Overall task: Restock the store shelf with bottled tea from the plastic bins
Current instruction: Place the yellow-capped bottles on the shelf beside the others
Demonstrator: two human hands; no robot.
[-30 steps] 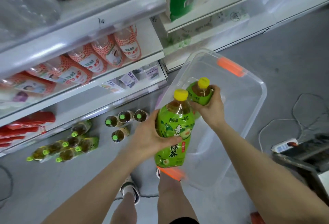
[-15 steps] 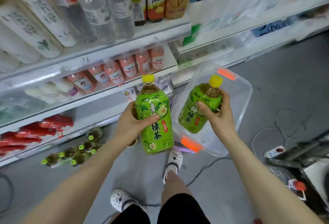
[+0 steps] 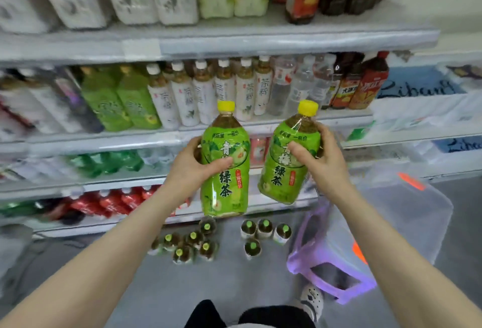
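Stocked store shelving [image 3: 234, 40] fills the background above a grey floor. Left hand [image 3: 193, 164] grips the left tea bottle [image 3: 225, 171] around its mid-body, thumb across the label; this bottle is upright in front of the middle shelf. Right hand [image 3: 319, 157] grips the right tea bottle [image 3: 289, 160] at its upper body; this bottle tilts, cap toward the right. Both bottles have green labels, yellow caps and brown liquid at the neck. They are just beside each other, apart. Clear plastic bin [image 3: 407, 213] sits on the floor at lower right.
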